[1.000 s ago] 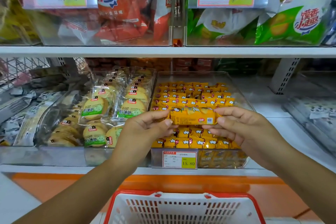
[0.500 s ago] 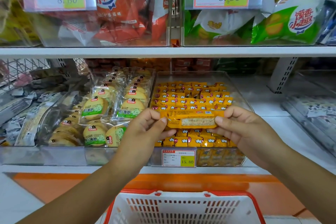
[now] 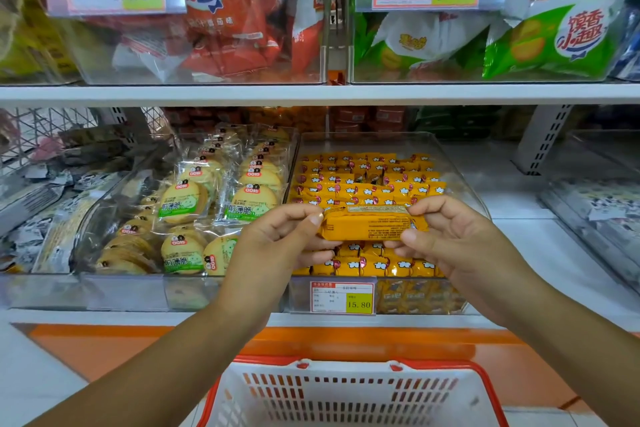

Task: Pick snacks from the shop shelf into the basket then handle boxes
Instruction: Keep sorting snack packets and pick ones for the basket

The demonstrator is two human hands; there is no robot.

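A long yellow snack packet (image 3: 367, 225) is held level in front of the lower shelf, its printed back side facing me. My left hand (image 3: 277, 246) pinches its left end and my right hand (image 3: 450, 243) pinches its right end. Behind it stands a clear bin (image 3: 460, 166) filled with several rows of the same yellow packets. Below, at the bottom edge of the view, sits a white basket with a red rim (image 3: 349, 399); no goods show in the part I can see.
Left of the yellow packets is a clear bin of round biscuit packs (image 3: 194, 204). The upper shelf (image 3: 311, 94) carries bins of red bags (image 3: 225, 21) and green bags (image 3: 547, 42). A price tag reading 15.80 (image 3: 343, 298) hangs on the bin front.
Both hands have turned the yellow packet over, from its picture side to its printed back. The packet stays at about the same spot above the bin.
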